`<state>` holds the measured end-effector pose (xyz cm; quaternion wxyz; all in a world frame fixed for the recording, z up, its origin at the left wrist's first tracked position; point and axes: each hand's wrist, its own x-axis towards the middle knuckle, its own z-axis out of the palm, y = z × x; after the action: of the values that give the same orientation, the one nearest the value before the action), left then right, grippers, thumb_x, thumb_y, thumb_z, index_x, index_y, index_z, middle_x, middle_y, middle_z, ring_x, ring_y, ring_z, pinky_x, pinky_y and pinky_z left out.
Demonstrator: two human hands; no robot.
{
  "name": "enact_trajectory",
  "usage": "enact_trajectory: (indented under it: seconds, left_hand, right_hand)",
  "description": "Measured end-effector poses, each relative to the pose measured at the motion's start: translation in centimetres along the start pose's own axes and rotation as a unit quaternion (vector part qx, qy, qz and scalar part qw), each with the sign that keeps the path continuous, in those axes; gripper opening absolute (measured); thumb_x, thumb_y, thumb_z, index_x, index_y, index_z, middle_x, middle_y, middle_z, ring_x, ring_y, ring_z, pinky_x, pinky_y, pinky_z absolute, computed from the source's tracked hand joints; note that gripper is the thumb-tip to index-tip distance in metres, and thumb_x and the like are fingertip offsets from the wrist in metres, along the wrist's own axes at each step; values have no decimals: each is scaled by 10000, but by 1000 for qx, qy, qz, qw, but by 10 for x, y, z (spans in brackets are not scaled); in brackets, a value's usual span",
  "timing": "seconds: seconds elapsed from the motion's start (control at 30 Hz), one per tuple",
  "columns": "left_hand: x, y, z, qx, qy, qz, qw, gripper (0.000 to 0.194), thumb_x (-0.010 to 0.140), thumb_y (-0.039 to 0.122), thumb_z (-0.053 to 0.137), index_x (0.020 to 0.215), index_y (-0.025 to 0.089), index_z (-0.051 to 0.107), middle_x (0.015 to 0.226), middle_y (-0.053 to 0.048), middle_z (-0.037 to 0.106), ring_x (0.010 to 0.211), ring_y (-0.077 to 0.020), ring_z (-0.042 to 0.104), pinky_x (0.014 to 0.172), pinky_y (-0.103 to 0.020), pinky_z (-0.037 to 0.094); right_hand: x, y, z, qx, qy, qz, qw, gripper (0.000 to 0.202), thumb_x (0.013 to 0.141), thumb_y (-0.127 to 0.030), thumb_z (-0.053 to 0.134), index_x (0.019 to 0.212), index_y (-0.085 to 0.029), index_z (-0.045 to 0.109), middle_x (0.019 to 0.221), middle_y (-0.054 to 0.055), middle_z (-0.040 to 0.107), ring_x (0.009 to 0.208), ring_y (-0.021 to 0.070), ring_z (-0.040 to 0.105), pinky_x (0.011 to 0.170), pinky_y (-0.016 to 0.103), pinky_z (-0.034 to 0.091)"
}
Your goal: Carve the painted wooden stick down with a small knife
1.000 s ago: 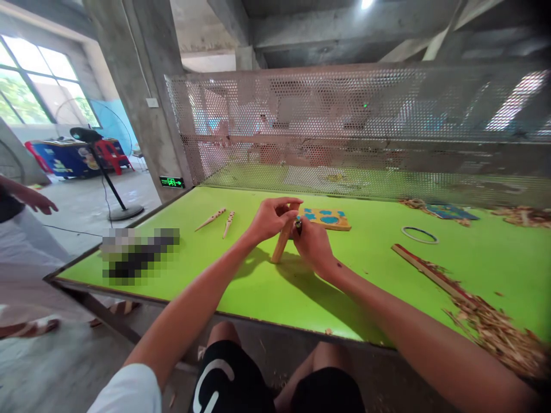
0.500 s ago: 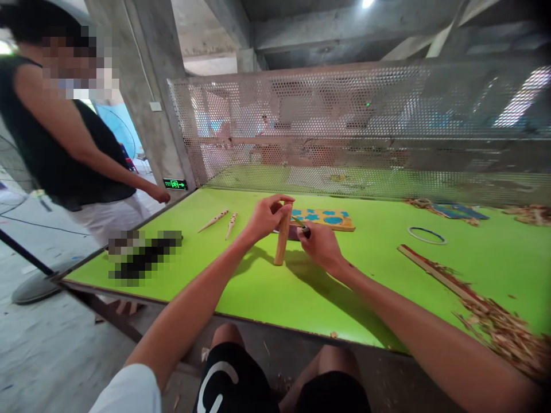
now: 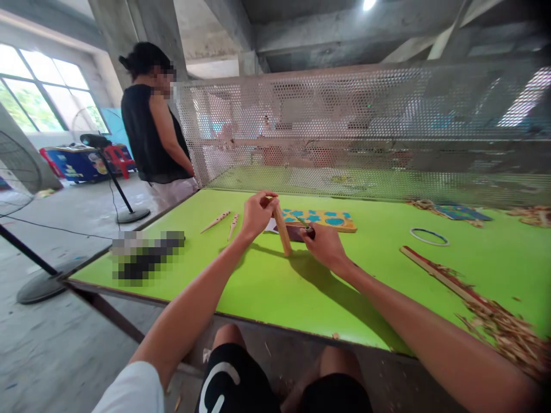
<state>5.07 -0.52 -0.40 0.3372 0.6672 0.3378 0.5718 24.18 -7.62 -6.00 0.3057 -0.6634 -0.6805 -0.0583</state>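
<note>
My left hand (image 3: 258, 213) grips the top end of a light wooden stick (image 3: 283, 232), which leans with its lower end on the green table (image 3: 258, 292). My right hand (image 3: 325, 244) is closed round the dark handle of a small knife (image 3: 309, 231). The thin blade points up and left, a little to the right of the stick and apart from it. Behind both hands lies a yellow board with blue shapes (image 3: 333, 220). Two carved pointed sticks (image 3: 216, 221) rest to the left of my left hand.
At the right are a ring (image 3: 429, 236), a red-edged wooden strip (image 3: 443, 277) and wood shavings (image 3: 512, 327). A perforated metal screen (image 3: 344, 126) stands along the table's back edge. A person (image 3: 157, 126) stands beyond the left edge, near a fan stand (image 3: 120, 192).
The stick's top has tilted left and its lower end has shifted right. My left hand has moved slightly left, and the knife is farther from the stick. The person has walked away toward the pillar.
</note>
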Motion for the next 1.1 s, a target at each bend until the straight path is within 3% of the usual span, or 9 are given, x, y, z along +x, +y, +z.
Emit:
enact_trajectory:
  seconds: [0.23,0.4,0.57,0.77,1.1]
  left_hand:
    - [-10,14,4,1,-82,53,995,276,854,303,684,1018,103,780,940,-93,786,813,-141,705,774,-255,560]
    - [-16,22,8,-10,-134,51,990,456,916,467,597,1083,78,767,883,-104,760,742,-137,672,648,-234,536]
    - [-20,15,19,-53,-182,42,981,431,846,407,699,1168,122,730,845,-61,718,660,-110,643,606,-220,526]
    - [-22,11,25,-63,-183,38,980,421,773,345,770,1134,132,730,772,-26,677,633,-90,593,614,-216,492]
    - [-25,15,27,-41,-169,45,984,411,780,385,768,1109,141,734,699,-6,653,601,-88,555,577,-209,447]
  right_hand:
    - [-1,-7,-2,-12,0,-59,998,280,954,-334,486,832,-210,706,729,27,708,639,162,554,605,291,264]
    - [3,-16,-6,-70,-5,-33,997,277,973,-355,476,871,-199,681,752,56,721,651,181,593,583,305,227]
    - [6,-24,-13,-83,3,-26,996,297,1004,-369,435,967,-185,665,775,76,730,640,187,604,579,312,215]
    - [3,-28,-14,-76,32,-29,996,273,1012,-354,435,1011,-166,633,799,82,730,632,188,604,574,315,214]
    - [1,-32,-16,-95,43,-26,994,285,1032,-346,418,1019,-153,627,828,95,737,647,193,623,570,317,219]
